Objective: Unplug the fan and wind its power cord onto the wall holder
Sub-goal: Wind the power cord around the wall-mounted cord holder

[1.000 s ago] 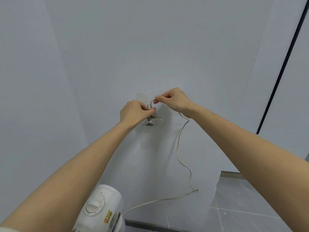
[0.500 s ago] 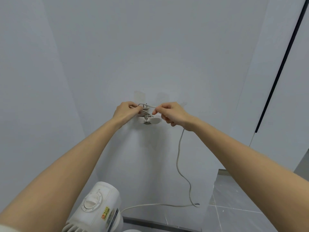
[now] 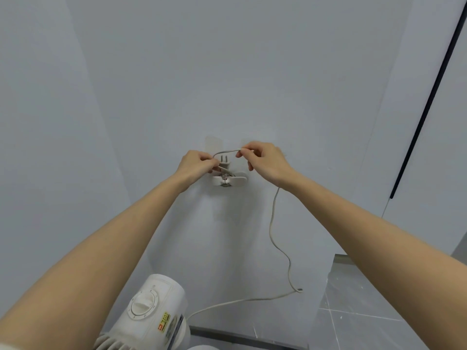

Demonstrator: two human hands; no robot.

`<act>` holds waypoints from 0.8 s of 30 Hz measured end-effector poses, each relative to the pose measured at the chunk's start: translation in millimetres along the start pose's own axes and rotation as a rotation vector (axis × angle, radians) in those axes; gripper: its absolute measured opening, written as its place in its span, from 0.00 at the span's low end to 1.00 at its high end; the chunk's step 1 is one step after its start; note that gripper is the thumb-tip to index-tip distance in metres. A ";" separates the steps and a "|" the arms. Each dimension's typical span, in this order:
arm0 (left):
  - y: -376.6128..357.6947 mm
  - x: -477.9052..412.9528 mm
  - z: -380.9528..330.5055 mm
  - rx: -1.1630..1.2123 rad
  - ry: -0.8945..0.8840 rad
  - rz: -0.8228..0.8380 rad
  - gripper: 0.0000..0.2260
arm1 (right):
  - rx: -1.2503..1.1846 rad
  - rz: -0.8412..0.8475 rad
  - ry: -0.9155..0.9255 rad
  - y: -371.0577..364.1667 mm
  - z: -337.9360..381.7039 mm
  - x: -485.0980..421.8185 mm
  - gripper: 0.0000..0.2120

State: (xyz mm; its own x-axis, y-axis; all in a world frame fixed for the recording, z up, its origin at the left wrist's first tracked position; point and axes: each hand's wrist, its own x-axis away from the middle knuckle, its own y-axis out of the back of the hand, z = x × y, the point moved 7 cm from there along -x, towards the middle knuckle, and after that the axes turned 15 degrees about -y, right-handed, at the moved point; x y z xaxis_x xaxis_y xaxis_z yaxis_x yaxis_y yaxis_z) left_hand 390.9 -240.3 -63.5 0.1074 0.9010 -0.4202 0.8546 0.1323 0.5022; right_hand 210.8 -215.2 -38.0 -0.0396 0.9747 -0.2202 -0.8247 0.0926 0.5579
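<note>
1. Left hand pinches the power cord by its plug, at the wall holder's eleven o'clock.
2. Right hand pinches the loop, one o'clock.
3. Hold it taut while wrapping.

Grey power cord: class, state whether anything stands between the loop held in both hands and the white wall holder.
Only the plug of the grey power cord, prongs up, stands under the loop, just above the white wall holder. The left hand and right hand pinch the cord at either side; nothing else visible intervenes.
</note>
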 end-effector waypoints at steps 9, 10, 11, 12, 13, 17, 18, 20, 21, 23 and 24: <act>-2.3 5.6 21.8 0.210 0.175 0.025 0.07 | 0.112 0.054 -0.005 -17.2 -9.8 4.4 0.11; -3.2 5.3 26.1 0.251 0.174 0.009 0.07 | 0.115 0.126 0.002 -24.6 -12.2 7.5 0.11; -3.6 4.4 29.1 0.277 0.159 -0.003 0.07 | 0.110 0.180 0.005 -30.2 -14.7 10.0 0.12; -3.8 3.1 31.8 0.282 0.136 -0.011 0.06 | 0.100 0.211 0.005 -33.7 -17.4 11.5 0.12; -3.7 2.7 33.9 0.276 0.114 -0.021 0.05 | 0.084 0.228 0.004 -36.2 -20.0 12.2 0.12; -3.8 4.9 45.7 0.263 0.134 -0.079 0.05 | 0.064 0.278 0.005 -45.9 -26.4 15.3 0.11; -5.9 6.3 48.6 0.287 0.159 -0.083 0.05 | 0.068 0.288 0.007 -49.2 -27.6 16.5 0.10; -10.0 8.7 53.7 0.366 0.211 -0.118 0.04 | 0.092 0.293 0.013 -56.2 -31.2 17.8 0.10; -11.2 9.2 56.2 0.395 0.231 -0.144 0.04 | 0.109 0.290 0.016 -59.2 -33.6 18.1 0.10; -12.2 8.5 59.2 0.415 0.248 -0.183 0.05 | 0.156 0.273 0.021 -62.7 -38.4 17.0 0.11; -12.6 8.0 60.6 0.419 0.252 -0.194 0.06 | 0.183 0.263 0.019 -63.3 -40.9 16.5 0.11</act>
State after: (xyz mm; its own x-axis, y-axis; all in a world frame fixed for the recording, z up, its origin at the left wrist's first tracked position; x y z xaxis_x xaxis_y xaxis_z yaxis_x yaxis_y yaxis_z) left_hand 411.7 -259.8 -119.0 -0.1549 0.9545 -0.2546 0.9820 0.1770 0.0662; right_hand 239.3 -213.4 -109.7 -0.2505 0.9660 -0.0634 -0.6697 -0.1256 0.7320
